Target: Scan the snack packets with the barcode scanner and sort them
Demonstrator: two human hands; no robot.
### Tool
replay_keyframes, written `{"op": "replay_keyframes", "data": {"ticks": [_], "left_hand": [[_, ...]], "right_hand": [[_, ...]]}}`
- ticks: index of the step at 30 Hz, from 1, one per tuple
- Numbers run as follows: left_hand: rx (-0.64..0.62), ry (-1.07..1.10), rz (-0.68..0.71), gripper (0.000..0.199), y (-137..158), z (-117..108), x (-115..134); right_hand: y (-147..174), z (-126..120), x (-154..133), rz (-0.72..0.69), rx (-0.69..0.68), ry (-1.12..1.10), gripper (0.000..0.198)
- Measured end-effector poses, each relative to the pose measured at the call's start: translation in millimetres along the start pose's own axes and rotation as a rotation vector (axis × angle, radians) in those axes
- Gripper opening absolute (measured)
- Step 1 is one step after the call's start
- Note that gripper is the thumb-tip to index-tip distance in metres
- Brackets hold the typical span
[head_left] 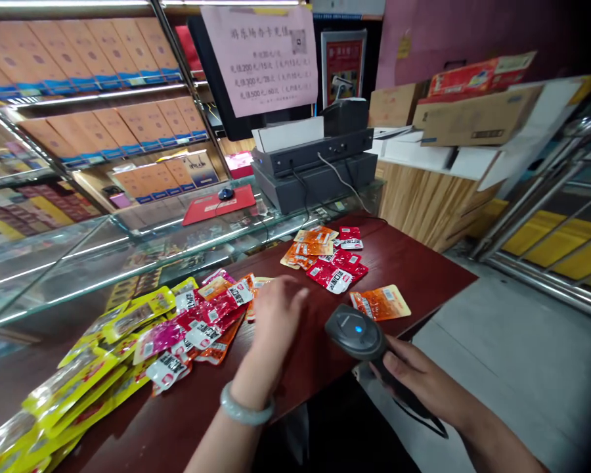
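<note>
My right hand (414,371) is wrapped round the handle of a dark barcode scanner (357,332) with a lit blue light, held at the table's front edge. Just beyond the scanner lies a single orange snack packet (381,303). My left hand (278,312), a pale bangle (246,405) on its wrist, reaches over the table with its thumb apart, fingers partly hidden and slightly blurred. Beside it on the left is a heap of red, pink and orange snack packets (211,312), an orange one partly behind the hand. Farther back sits a smaller pile of red packets (335,268) and orange packets (310,246).
Long yellow packets (93,368) are stacked at the left of the dark red table (423,263). Behind it stand a glass counter (162,240), a mouse (225,194) on a red mat, and a till (315,171). Cardboard boxes (477,118) and a metal railing (551,217) are on the right.
</note>
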State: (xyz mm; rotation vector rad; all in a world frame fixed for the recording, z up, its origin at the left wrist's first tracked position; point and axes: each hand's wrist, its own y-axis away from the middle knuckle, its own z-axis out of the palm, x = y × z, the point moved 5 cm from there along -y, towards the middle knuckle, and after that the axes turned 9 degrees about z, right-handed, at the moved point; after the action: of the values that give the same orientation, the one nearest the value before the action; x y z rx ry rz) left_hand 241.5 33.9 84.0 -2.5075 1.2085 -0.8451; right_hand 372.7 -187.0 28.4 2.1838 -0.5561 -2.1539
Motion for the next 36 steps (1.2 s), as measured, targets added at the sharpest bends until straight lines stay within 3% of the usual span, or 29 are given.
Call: {"op": "replay_keyframes", "data": {"ticks": [3, 5, 8, 11, 14, 18, 20, 25, 33, 36], "left_hand": [[-0.233, 0.041, 0.188, 0.034, -4, 54, 59], [-0.331, -0.014, 0.272, 0.039, -6, 78, 86], [-0.427, -0.092, 0.355, 0.043, -10, 97, 109], [-0.489, -0.110, 0.407, 0.035, -11, 100, 115], [-0.498, -0.113, 0.311, 0.037, -6, 91, 101], [-0.480, -0.011, -0.013, 0.053, 9, 74, 60], [-0.450, 0.038, -0.106, 0.056, 16, 64, 42], [-0.395, 0.043, -0.191, 0.053, 32, 45, 16], [-0.302, 0.103, -0.234, 0.051, 49, 31, -1], [-0.284, 0.085, -0.314, 0.050, 55, 11, -23]], "right_hand": [[15, -19, 6, 0.034, 0.104, -0.031, 0.052], [25, -29, 11, 0.075, 0.150, -0.052, 0.055], [36, -38, 17, 0.092, 0.183, -0.077, 0.057], [40, -42, 18, 0.091, 0.213, -0.113, 0.055], [41, -42, 16, 0.098, 0.275, -0.155, 0.053], [37, -38, 9, 0.129, 0.351, -0.178, 0.054], [32, -34, 6, 0.161, 0.364, -0.202, 0.056], [13, -17, -9, 0.101, 0.269, -0.180, 0.054], [-6, 0, -13, 0.104, 0.197, -0.113, 0.058], [-7, 3, -14, 0.079, 0.177, -0.069, 0.058]]}}
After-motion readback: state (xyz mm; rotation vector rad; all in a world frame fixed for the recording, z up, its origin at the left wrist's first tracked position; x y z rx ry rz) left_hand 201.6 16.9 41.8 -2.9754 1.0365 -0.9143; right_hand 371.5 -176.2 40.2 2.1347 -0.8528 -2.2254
